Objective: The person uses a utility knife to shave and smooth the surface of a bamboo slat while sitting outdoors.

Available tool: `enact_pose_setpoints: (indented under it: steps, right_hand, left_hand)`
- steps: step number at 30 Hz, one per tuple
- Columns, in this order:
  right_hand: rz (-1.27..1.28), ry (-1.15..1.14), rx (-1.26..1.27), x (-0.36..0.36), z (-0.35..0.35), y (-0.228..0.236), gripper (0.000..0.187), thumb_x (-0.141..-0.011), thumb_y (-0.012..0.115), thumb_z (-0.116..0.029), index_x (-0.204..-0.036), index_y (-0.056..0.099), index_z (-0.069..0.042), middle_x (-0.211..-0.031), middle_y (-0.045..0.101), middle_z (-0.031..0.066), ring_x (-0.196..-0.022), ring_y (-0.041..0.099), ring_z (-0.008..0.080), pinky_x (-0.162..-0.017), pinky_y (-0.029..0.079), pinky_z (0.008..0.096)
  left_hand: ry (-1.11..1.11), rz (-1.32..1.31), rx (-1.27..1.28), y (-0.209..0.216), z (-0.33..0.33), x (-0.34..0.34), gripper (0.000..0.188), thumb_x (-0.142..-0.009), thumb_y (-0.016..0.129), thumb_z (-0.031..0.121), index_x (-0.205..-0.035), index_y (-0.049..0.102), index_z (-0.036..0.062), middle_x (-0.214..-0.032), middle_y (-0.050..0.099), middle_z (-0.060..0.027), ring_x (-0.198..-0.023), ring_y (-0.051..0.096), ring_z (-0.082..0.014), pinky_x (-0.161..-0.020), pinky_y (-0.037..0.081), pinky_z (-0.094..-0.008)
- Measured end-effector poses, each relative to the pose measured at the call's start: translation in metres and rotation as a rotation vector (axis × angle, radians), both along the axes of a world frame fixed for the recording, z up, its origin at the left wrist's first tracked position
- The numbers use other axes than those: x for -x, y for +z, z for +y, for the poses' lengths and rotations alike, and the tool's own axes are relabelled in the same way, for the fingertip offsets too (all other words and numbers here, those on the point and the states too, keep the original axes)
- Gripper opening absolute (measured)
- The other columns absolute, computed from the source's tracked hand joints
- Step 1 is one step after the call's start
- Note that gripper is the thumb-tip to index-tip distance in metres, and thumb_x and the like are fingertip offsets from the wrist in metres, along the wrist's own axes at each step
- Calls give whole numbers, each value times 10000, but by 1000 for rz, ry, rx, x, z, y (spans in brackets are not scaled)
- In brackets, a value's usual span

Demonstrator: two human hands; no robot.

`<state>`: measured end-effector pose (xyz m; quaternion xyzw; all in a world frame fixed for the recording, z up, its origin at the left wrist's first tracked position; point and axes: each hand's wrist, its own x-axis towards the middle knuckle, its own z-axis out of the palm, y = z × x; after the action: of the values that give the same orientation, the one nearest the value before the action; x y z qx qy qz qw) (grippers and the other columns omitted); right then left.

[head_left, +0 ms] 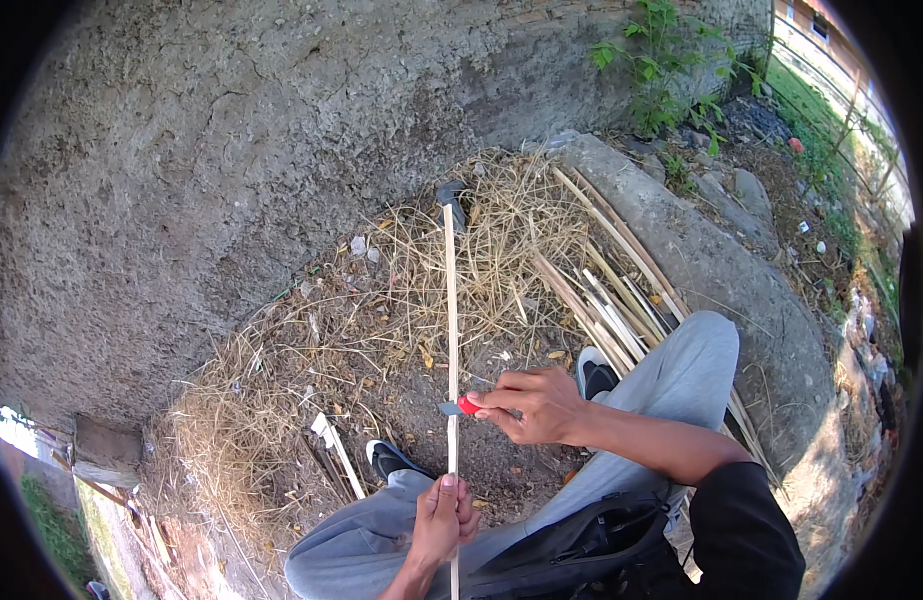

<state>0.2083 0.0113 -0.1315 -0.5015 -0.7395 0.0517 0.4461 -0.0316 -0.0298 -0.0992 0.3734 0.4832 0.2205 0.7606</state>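
A long, thin strip of pale wood (452, 300) stands lengthwise in front of me, its far end by the straw and its near end running past the lower edge of view. My left hand (444, 515) is closed round the strip near my lap. Higher up, my right hand (530, 405) grips a knife with a red handle (469, 404). Its short grey blade (450, 408) lies across the strip, touching it or just over it; I cannot tell which. The right fingers hide most of the handle.
Several wooden strips (612, 315) lie in a bundle to the right, beside a stone slab (722, 270). Dry straw (512, 225) covers the ground up to a rough grey wall (232, 130). Short wood pieces (337, 450) rest near my left shoe (390, 460). A green plant (662, 60) grows at the far right.
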Motion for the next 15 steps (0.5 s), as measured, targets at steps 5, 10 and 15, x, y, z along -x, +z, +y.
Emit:
enact_pose_setpoints:
  steps: [5,10,15]
  right_hand:
    - [-19,-16,-29,-1,2,-6,193,-870,760,-311,-1054,771,-253,-722,616,-46,-491,589,153,-429,479,305]
    - [-8,-31,-93,0,3,-3,223,-806,815,-257,-1023,791,-210,-696,621,-41,-496,571,150,-454,463,298]
    - [6,-18,-85,0,5,-5,223,-800,822,-242,-1018,791,-202,-701,626,-39,-498,573,148,-457,463,298]
  left_hand:
    - [3,42,-70,-1,-5,-5,371,-1116,331,374,-878,407,101,-565,235,33,-415,240,-68,-375,183,-275]
    - [7,86,-156,-1,-6,-5,373,-1117,336,368,-876,413,93,-572,235,35,-419,262,-64,-383,195,-272]
    - [3,93,-139,-1,-4,-4,380,-1117,335,368,-879,417,83,-570,235,35,-417,265,-66,-381,196,-271]
